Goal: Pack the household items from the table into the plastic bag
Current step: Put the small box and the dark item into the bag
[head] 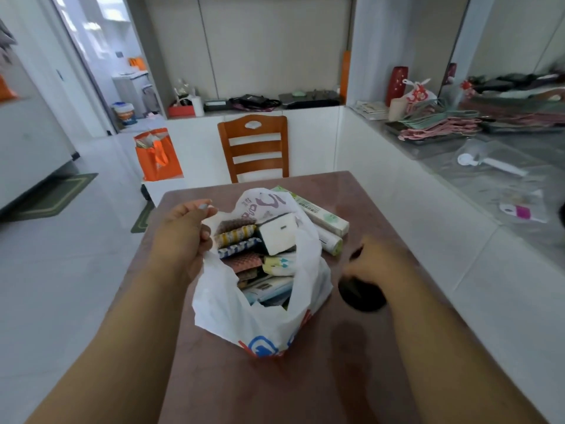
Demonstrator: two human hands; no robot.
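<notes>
A white plastic bag [226, 310] with a red and blue print stands open on the brown table [305, 377]. Inside it lie several patterned cloths [237, 237], a white sponge block [279, 232] and flat packets [269, 287]. My left hand [183, 234] pinches the bag's left rim and holds it open. My right hand [377, 264], blurred, grips a dark round object [360, 293] on the table, right of the bag. Two long packages, a white and green box [321, 211] and a tube [330, 241], lie behind the bag's right side.
A wooden chair [255, 148] stands at the table's far edge. An orange tote bag [157, 156] sits on the floor at the far left. A glass-topped counter [489, 166] with hangers and clutter runs along the right.
</notes>
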